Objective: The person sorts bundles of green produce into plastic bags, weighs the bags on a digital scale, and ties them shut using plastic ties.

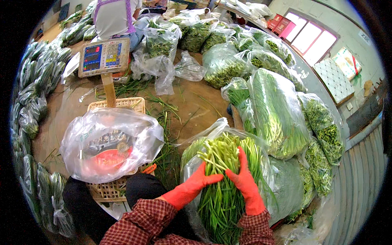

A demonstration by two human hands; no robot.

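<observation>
A thick bunch of garlic chives [222,179], pale cut ends upward and green leaves trailing toward me, stands over an open clear plastic bag [192,157]. My left hand [190,185], in a red rubber glove, grips its left side with the thumb across the front. On the right side my right hand [246,181], gloved alike, presses against the stems, fingers pointing up. The far fingers of both hands are hidden behind the bunch. More chives [252,151] lie in the bag behind and to the right of it.
At left, a clear plastic bag [151,141] covers a weighing platform on a tan plastic crate [108,191]; its post carries a display [104,57]. Bagged greens [277,110] line the right side, others [30,110] the left. A person [114,20] is at the back. Loose leaves [163,108] litter the floor.
</observation>
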